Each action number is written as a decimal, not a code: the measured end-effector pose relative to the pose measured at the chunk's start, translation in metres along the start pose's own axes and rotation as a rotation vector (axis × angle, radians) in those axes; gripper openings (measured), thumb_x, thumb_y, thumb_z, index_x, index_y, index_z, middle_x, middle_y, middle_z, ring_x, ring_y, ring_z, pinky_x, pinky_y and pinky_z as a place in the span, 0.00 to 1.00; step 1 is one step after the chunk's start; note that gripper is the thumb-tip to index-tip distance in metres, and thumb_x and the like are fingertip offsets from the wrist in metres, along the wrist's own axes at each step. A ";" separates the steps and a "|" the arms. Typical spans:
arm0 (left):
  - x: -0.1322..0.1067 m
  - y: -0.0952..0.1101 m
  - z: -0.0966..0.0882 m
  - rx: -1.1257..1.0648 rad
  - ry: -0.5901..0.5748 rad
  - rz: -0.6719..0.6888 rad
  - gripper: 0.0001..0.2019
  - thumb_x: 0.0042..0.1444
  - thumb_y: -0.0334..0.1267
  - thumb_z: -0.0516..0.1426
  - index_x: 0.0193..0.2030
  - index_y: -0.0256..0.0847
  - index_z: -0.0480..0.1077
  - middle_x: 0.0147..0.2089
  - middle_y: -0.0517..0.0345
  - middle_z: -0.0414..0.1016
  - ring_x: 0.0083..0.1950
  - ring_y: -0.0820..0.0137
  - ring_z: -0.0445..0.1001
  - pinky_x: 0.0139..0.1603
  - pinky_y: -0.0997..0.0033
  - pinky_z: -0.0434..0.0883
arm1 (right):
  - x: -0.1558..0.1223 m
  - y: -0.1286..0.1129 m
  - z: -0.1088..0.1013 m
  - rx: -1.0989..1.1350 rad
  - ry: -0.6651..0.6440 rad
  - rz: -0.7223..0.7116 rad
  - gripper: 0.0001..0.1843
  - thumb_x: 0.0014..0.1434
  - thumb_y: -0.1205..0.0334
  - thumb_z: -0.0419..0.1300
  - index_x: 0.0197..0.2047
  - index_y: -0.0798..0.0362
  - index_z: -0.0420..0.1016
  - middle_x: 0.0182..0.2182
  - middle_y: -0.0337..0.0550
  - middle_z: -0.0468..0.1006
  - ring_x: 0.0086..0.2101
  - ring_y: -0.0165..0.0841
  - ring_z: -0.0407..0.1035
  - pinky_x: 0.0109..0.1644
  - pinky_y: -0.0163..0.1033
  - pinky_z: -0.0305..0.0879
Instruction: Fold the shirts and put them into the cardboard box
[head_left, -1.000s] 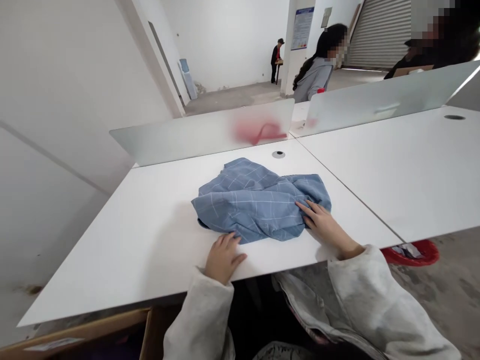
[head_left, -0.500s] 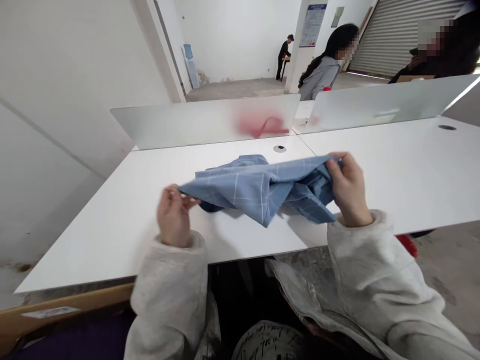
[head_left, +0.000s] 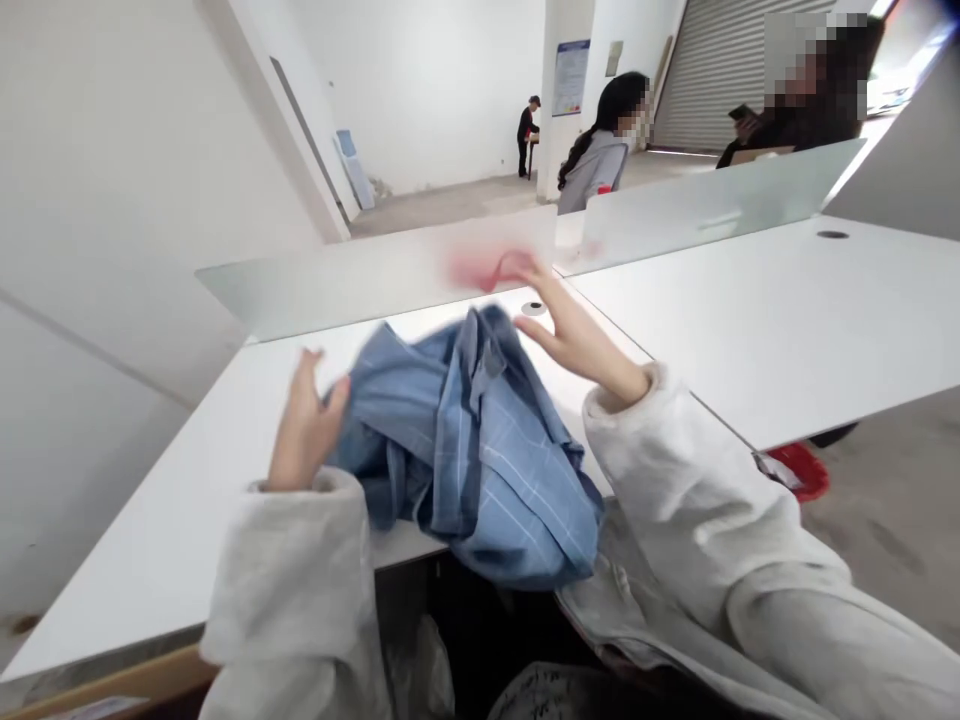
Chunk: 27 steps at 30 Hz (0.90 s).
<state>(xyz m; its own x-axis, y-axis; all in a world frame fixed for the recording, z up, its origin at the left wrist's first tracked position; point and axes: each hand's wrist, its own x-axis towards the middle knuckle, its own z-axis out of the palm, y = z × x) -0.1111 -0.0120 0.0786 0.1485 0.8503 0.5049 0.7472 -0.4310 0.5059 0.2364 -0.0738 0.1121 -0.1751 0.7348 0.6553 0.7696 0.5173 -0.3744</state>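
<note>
A crumpled blue shirt (head_left: 517,490) with thin white checks lies bunched on the white table, and its near part hangs over the front edge. To its left, my left hand (head_left: 306,425) is open, thumb apart from the fingers, close to the cloth's left side. My right hand (head_left: 574,335) reaches in over the far right of the shirt, open with fingers stretched out and nothing in them. Both hands are somewhat blurred. Folds hide most of the shirt's shape, including its sleeves.
A frosted divider (head_left: 315,285) runs along the back of the table (head_left: 172,500), near a cable hole (head_left: 533,309). Something red shows through the divider. People are beyond it. A red bin (head_left: 806,470) stands right; a cardboard box (head_left: 150,675) sits lower left.
Both hands have let go of the shirt, which was stretched between them. It has dropped into a heap nearer to me, over the table edge. My right hand has moved left and away.
</note>
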 end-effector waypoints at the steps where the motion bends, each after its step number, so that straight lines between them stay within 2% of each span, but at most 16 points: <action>1: -0.015 -0.006 0.012 0.033 -0.146 -0.033 0.28 0.62 0.50 0.46 0.63 0.33 0.53 0.67 0.39 0.56 0.68 0.55 0.54 0.67 0.49 0.54 | -0.015 0.012 0.011 0.010 -0.069 0.044 0.33 0.65 0.42 0.42 0.68 0.50 0.48 0.68 0.49 0.47 0.66 0.41 0.43 0.67 0.54 0.46; 3: -0.045 -0.013 0.036 0.106 -0.486 -0.020 0.28 0.61 0.50 0.45 0.64 0.35 0.56 0.66 0.41 0.60 0.66 0.55 0.59 0.65 0.49 0.56 | -0.048 0.029 0.033 0.024 -0.246 0.112 0.33 0.65 0.42 0.43 0.68 0.49 0.50 0.67 0.52 0.49 0.65 0.43 0.47 0.66 0.55 0.48; 5: -0.071 -0.015 0.060 0.243 -0.653 0.030 0.29 0.60 0.48 0.47 0.65 0.36 0.55 0.67 0.41 0.57 0.67 0.52 0.56 0.65 0.44 0.54 | -0.078 0.037 0.055 0.013 -0.445 0.150 0.37 0.64 0.40 0.44 0.69 0.51 0.48 0.67 0.55 0.47 0.65 0.46 0.46 0.65 0.56 0.49; 9: -0.094 -0.017 0.092 0.418 -0.677 0.093 0.30 0.61 0.41 0.47 0.69 0.35 0.50 0.70 0.43 0.49 0.70 0.50 0.46 0.65 0.42 0.51 | -0.116 0.034 0.090 -0.065 -0.739 0.168 0.40 0.62 0.36 0.41 0.70 0.49 0.45 0.68 0.55 0.44 0.66 0.52 0.39 0.64 0.64 0.44; 12: -0.092 -0.024 0.101 0.433 -0.667 0.114 0.30 0.61 0.40 0.46 0.69 0.36 0.48 0.71 0.44 0.48 0.71 0.50 0.46 0.65 0.41 0.51 | -0.118 0.038 0.107 -0.091 -0.811 0.129 0.39 0.63 0.36 0.37 0.70 0.48 0.44 0.68 0.54 0.46 0.66 0.52 0.37 0.64 0.67 0.38; 17: -0.069 -0.028 0.112 0.501 -0.633 0.099 0.28 0.62 0.39 0.45 0.69 0.39 0.49 0.70 0.43 0.50 0.70 0.51 0.49 0.64 0.42 0.53 | -0.086 0.073 0.128 -0.139 -0.838 0.079 0.40 0.63 0.36 0.39 0.70 0.51 0.44 0.68 0.53 0.44 0.66 0.54 0.35 0.63 0.69 0.35; 21: -0.031 -0.016 0.128 0.621 -0.584 0.078 0.27 0.62 0.36 0.44 0.68 0.34 0.50 0.67 0.37 0.55 0.67 0.49 0.55 0.62 0.45 0.57 | -0.047 0.107 0.145 -0.152 -0.848 0.107 0.39 0.63 0.38 0.41 0.70 0.50 0.43 0.68 0.51 0.43 0.66 0.53 0.35 0.64 0.68 0.34; 24: 0.004 -0.008 0.140 0.677 -0.566 0.082 0.28 0.61 0.31 0.44 0.68 0.31 0.49 0.59 0.30 0.66 0.58 0.51 0.67 0.56 0.51 0.63 | -0.022 0.128 0.156 -0.162 -0.815 0.120 0.38 0.64 0.39 0.42 0.70 0.52 0.44 0.68 0.50 0.43 0.66 0.50 0.34 0.65 0.64 0.32; 27: 0.033 -0.005 0.149 0.677 -0.587 0.089 0.28 0.59 0.28 0.46 0.67 0.32 0.53 0.48 0.32 0.73 0.48 0.56 0.74 0.48 0.58 0.68 | -0.006 0.144 0.165 -0.153 -0.766 0.133 0.38 0.63 0.38 0.41 0.70 0.51 0.47 0.68 0.48 0.45 0.66 0.49 0.35 0.66 0.62 0.31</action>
<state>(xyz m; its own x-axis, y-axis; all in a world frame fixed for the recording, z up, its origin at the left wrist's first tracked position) -0.0133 0.0636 -0.0116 0.3923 0.9198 -0.0103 0.9112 -0.3902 -0.1323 0.2474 0.0685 -0.0539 -0.4070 0.9124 -0.0431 0.8797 0.3788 -0.2875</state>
